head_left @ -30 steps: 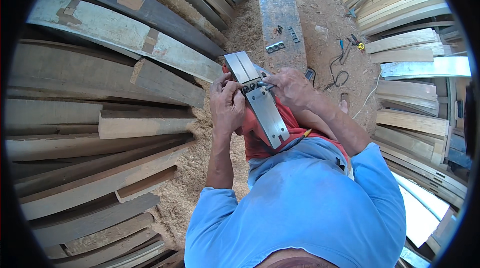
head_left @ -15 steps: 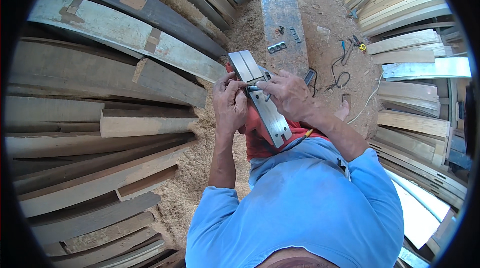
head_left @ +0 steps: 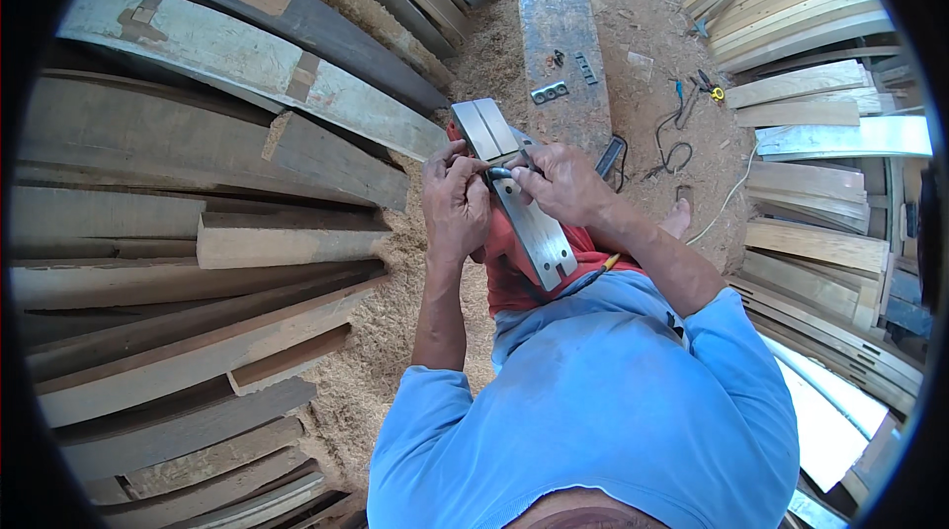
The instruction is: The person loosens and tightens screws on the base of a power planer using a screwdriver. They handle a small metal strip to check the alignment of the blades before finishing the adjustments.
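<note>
Silver metal faces up from the planer-like tool (head_left: 534,232), which lies sole-up across the person's lap, slanting with its far end toward the near edge of a long, worn plank (head_left: 559,10). Its sole has two plates: a shorter far plate (head_left: 483,129) with one groove running lengthwise, and a longer near plate (head_left: 540,244), smooth and lightly scuffed, with two dark holes and one notch by its near edge. Between the plates is one dark gap, partly hidden by fingers, where a rounded, shiny piece (head_left: 500,173) shows.

Two hands are at this gap. The left hand (head_left: 457,203) is curled at the tool's left edge, thumb and fingertips drawn together; whether it grips anything small, I cannot tell. The right hand (head_left: 567,183) is closed, pinching one slim dark piece (head_left: 532,163) over the right edge of the gap.

On the plank, toward its near edge, lie one metal block (head_left: 550,92) with three round recesses, near the left edge; one slotted strip (head_left: 586,69), near the right edge; and a small dark cluster (head_left: 558,59) between them, its pieces too small to count. Right of the plank, one dark cord (head_left: 666,141) curls on the shaving-strewn ground (head_left: 717,168)
</note>
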`<state>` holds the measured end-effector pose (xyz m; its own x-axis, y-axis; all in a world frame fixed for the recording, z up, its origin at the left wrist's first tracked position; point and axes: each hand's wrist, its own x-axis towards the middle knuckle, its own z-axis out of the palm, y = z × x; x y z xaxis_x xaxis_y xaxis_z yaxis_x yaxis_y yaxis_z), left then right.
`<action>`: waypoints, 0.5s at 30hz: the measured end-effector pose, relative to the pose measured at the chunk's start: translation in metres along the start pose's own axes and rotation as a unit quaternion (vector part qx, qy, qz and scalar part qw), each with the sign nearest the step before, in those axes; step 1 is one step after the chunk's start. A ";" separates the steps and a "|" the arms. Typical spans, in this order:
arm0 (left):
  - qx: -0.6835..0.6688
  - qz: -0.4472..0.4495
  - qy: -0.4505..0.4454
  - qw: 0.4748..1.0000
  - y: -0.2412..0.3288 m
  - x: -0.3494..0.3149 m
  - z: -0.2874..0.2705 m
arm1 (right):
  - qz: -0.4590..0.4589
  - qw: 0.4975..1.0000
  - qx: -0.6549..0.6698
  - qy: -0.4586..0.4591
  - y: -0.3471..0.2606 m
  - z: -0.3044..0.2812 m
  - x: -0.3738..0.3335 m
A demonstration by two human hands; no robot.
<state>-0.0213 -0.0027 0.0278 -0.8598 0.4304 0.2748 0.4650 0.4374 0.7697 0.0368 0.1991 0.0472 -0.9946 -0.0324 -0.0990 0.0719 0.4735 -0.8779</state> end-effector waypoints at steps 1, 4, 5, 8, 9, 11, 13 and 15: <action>-0.004 0.003 0.006 1.000 0.000 0.000 0.000 | 0.009 1.000 0.013 0.000 0.000 -0.001 0.000; -0.011 0.010 0.013 1.000 0.001 -0.001 0.002 | 0.060 0.998 0.033 0.002 -0.003 -0.020 -0.004; -0.012 0.011 0.014 1.000 0.000 -0.002 0.003 | 0.066 0.997 -0.003 0.048 0.007 -0.024 -0.004; -0.014 0.021 0.020 0.999 -0.008 -0.005 -0.001 | 0.070 0.978 -0.119 0.153 0.077 -0.028 0.009; -0.014 0.026 0.023 0.999 -0.011 -0.006 0.000 | 0.073 0.969 -0.166 0.166 0.119 -0.022 0.015; -0.019 0.036 0.017 0.999 -0.007 -0.004 0.000 | 0.087 0.952 -0.243 0.167 0.187 -0.018 0.025; -0.034 0.042 0.005 0.999 0.002 -0.002 0.005 | 0.112 0.936 -0.303 0.139 0.235 -0.019 0.031; -0.022 0.049 -0.010 0.999 0.002 -0.001 0.003 | 0.100 0.933 -0.319 0.135 0.253 -0.016 0.031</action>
<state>-0.0188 0.0008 0.0275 -0.8065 0.4847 0.3386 0.5361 0.3578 0.7646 0.0233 0.3317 -0.1709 -0.9551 0.2945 -0.0333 0.2839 0.8766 -0.3885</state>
